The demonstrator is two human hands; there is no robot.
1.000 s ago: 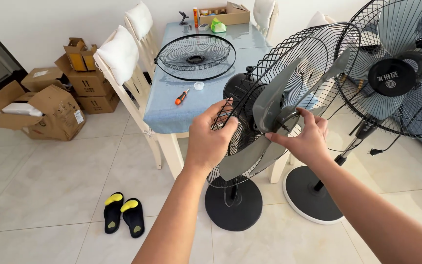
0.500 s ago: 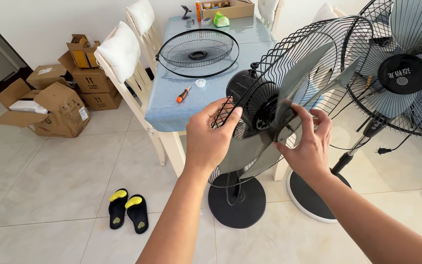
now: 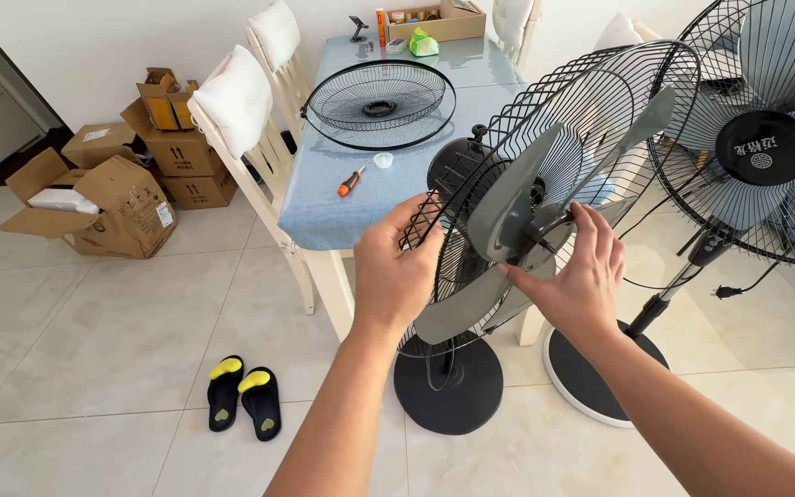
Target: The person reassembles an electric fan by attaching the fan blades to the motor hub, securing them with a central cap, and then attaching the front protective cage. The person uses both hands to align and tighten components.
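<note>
Blade [image 3: 508, 198]: grey, set inside the black rear guard [image 3: 591, 129] of a pedestal fan, centre of view, just right of the bench [image 3: 324, 207]. Right hand [image 3: 574, 267]: fingers closed on the blade's hub. Left hand [image 3: 397, 267]: gripping the guard's near rim. Base [image 3: 448, 382]: round, black, on the tiled floor. Second fan [image 3: 766, 147]: complete, far right. Bench: loose grille [image 3: 379, 92], orange screwdriver [image 3: 351, 180], small white cap [image 3: 383, 160]. Floor, left: slippers [image 3: 244, 398], cardboard boxes [image 3: 121, 184].
</note>
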